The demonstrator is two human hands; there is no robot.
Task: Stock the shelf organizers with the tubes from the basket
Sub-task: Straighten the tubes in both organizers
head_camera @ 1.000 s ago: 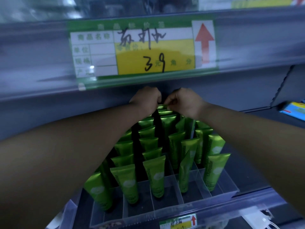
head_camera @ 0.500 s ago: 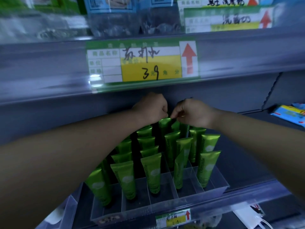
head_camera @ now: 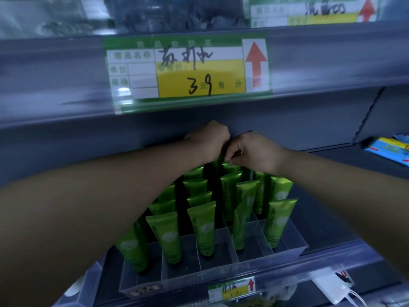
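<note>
Closest to you, your left forearm crosses the lower left and hides the left columns of the clear plastic divided organizer, which sits on the grey metal shelf. On the shelf's front rail is a small green-and-yellow price label, and a white box with a cable lies below to the right. The green plastic tubes stand cap-down in the organizer's compartments, row behind row; one in the front row leans sideways. At the back row your hands meet knuckle to knuckle. Your right hand pinches the flat top of the rearmost green tube between thumb and forefinger. Your left hand is curled with its back toward you, so you cannot tell what its fingers hold. The grey upper shelf edge hangs just above both hands and carries a large green-and-yellow price label with a red arrow. Far right lies a blue packet
</note>
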